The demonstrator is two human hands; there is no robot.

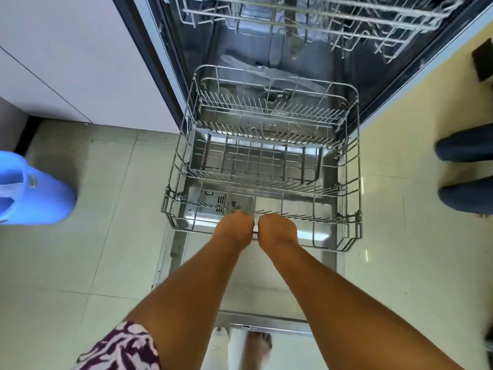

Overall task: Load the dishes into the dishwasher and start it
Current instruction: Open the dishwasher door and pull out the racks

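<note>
1. Steel-grey wire everywhere: from my head camera the lower rack (262,166) sits pulled out over the open dishwasher door (245,276), and it holds no dishes at all.
2. My left hand (234,228) and right hand (277,229) are side by side at the rack's front rail, fingers curled down over the wire, gripping it.
3. Upper rack (314,20) above looks bare too, as far as I can see.
4. No plates or cups in sight; a blue plastic container (34,190) stands on the floor to my left.
5. My read: loading hasn't begun. Fetching dishes, filling racks, sliding them in, shutting the door and starting all remain.
</note>
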